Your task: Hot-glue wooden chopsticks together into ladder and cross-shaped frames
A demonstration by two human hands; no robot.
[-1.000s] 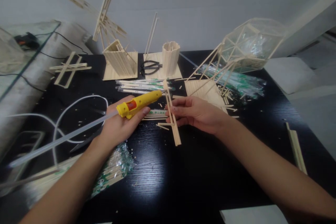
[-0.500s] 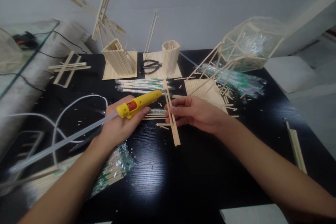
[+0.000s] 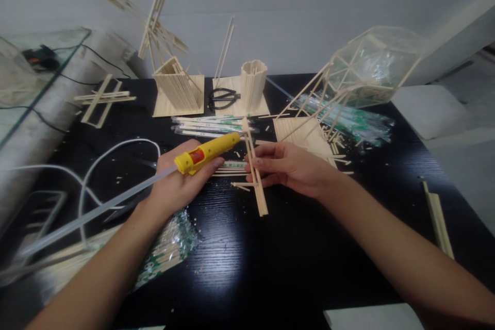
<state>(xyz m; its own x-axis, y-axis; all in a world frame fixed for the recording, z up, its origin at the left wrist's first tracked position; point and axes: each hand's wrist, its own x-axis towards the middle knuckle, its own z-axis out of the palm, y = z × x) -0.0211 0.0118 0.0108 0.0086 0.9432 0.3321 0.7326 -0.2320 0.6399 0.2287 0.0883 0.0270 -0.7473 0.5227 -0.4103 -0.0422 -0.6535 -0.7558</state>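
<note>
A yellow glue gun (image 3: 211, 150) with a long clear glue stick (image 3: 112, 203) in its back is gripped by my left hand (image 3: 176, 180). Its nozzle points right and meets the upper part of a narrow frame of wooden sticks (image 3: 256, 178); whether it touches, I cannot tell. My right hand (image 3: 284, 165) pinches that frame near its middle between thumb and fingers, tilted with its lower end toward me. Short stick pieces (image 3: 243, 184) jut out or lie at its left side. Behind it lie wrapped chopsticks (image 3: 209, 126) in clear plastic.
Stick-built models stand at the back: a windmill-like one (image 3: 174, 85), a round tower (image 3: 253, 85) beside black-handled scissors (image 3: 223, 99), and a large wheel (image 3: 371, 67) at right. Chopstick packets (image 3: 166, 255) lie front left near a white cord (image 3: 87, 175). Loose sticks (image 3: 439, 221) lie at right.
The whole view has shifted very slightly. Both hands, the glue gun and the stick frame keep nearly the same position relative to each other.
</note>
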